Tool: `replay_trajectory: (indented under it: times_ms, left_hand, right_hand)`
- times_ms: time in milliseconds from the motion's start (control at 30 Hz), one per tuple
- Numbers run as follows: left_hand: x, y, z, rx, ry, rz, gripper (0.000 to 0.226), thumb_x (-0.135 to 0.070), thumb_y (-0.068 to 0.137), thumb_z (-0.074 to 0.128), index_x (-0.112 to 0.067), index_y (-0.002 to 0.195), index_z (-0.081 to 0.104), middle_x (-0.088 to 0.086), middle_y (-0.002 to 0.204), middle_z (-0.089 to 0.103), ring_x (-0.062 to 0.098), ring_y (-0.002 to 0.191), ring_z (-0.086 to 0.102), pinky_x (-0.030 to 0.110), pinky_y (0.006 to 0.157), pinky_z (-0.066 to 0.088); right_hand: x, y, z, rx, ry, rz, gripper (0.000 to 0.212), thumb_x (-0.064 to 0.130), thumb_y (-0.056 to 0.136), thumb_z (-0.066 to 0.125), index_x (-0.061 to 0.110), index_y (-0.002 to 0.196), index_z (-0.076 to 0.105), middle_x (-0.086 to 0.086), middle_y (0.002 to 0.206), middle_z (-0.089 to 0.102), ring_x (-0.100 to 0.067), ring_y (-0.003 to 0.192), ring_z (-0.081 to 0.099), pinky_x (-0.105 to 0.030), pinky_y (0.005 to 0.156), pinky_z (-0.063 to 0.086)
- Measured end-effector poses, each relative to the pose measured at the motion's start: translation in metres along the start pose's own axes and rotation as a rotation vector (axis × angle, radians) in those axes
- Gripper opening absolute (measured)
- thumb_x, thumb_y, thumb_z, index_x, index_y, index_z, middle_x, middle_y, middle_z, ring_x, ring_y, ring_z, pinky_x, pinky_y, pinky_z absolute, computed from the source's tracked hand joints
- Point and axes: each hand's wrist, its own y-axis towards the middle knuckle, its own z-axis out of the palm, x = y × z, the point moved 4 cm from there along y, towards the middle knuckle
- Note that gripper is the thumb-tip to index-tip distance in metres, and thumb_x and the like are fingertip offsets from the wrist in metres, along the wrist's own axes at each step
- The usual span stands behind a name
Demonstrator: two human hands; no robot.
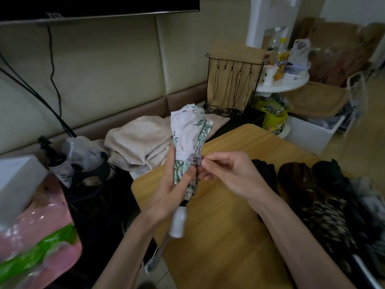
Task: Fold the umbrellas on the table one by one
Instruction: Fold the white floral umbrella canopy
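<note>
A white umbrella with a green leaf print (188,130) is rolled up and held upright over the wooden table (218,226), white handle (179,223) pointing down. My left hand (177,184) grips its rolled canopy from the left. My right hand (227,172) pinches the strap with its metal snap (195,159), which wraps round the canopy. Several dark umbrellas lie on the table's right side: a black one (264,170), a brown patterned one (316,203) and another black one (341,180).
A beige cloth (139,142) lies heaped behind the table. A black wire rack (231,86) stands at the back. A pink bag (41,230) and a white box (16,182) sit at the left, cluttered bins (308,132) at the right.
</note>
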Motion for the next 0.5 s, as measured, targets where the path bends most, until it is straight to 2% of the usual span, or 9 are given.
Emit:
replay_trajectory:
  times_ms: [67,200,267,333,400,433,500]
  left_hand:
    - [0.003,0.001,0.001,0.036,0.007,0.004,0.090,-0.063,0.096,0.061,-0.054,0.164,0.002,-0.010,0.167,0.036,0.009,0.151,0.040,0.049,0.121,0.041]
    - [0.003,0.001,0.002,0.072,0.053,0.045,0.096,-0.056,0.099,0.056,-0.038,0.167,-0.009,-0.011,0.170,0.030,0.003,0.153,0.035,0.042,0.124,0.039]
    - [0.004,0.001,0.004,0.070,0.071,0.070,0.094,-0.056,0.102,0.055,-0.038,0.167,-0.011,-0.010,0.172,0.025,0.004,0.155,0.031,0.043,0.125,0.037]
    - [0.006,0.002,0.004,0.046,0.066,0.051,0.090,-0.052,0.103,0.057,-0.038,0.168,-0.005,-0.014,0.167,0.036,0.005,0.152,0.037,0.040,0.123,0.039]
    - [0.006,0.003,0.003,-0.031,0.019,0.040,0.078,-0.035,0.106,0.058,-0.032,0.168,0.010,-0.031,0.139,0.061,-0.004,0.131,0.058,0.022,0.105,0.051]
    - [0.004,0.002,0.001,-0.081,-0.018,0.024,0.073,-0.029,0.106,0.058,-0.033,0.165,0.017,-0.034,0.125,0.068,-0.004,0.119,0.065,0.017,0.093,0.054]
    - [0.004,0.002,-0.006,-0.188,-0.100,-0.003,0.061,-0.027,0.105,0.059,-0.039,0.159,0.032,-0.023,0.115,0.075,0.007,0.108,0.073,0.024,0.081,0.060]
  right_hand:
    - [-0.002,0.002,-0.001,-0.025,-0.006,-0.012,0.016,0.002,0.095,0.073,-0.005,0.108,0.077,-0.015,0.091,0.080,-0.027,0.082,0.079,-0.027,0.074,0.063]
    - [-0.001,0.002,0.000,-0.015,0.009,0.000,0.015,0.006,0.089,0.080,0.000,0.104,0.079,-0.010,0.090,0.081,-0.022,0.080,0.079,-0.024,0.073,0.063]
    - [-0.002,0.002,0.003,-0.017,-0.022,0.010,0.015,0.010,0.090,0.081,0.003,0.102,0.080,-0.007,0.089,0.082,-0.021,0.081,0.079,-0.024,0.072,0.062]
    - [-0.007,0.004,0.005,-0.063,-0.042,-0.011,0.011,0.009,0.095,0.076,0.001,0.102,0.079,-0.007,0.086,0.081,-0.021,0.077,0.078,-0.026,0.071,0.062]
    - [-0.011,0.004,0.006,-0.129,-0.038,-0.040,0.011,0.009,0.099,0.071,0.002,0.103,0.079,-0.007,0.083,0.079,-0.018,0.074,0.076,-0.026,0.071,0.061]
    - [-0.013,0.003,0.006,-0.171,-0.010,-0.038,0.011,0.009,0.100,0.070,0.003,0.103,0.079,-0.006,0.081,0.078,-0.016,0.073,0.074,-0.025,0.071,0.060]
    - [-0.019,-0.002,0.002,-0.278,0.111,0.023,0.010,0.007,0.099,0.070,0.003,0.101,0.079,-0.006,0.077,0.077,-0.014,0.070,0.071,-0.022,0.069,0.058]
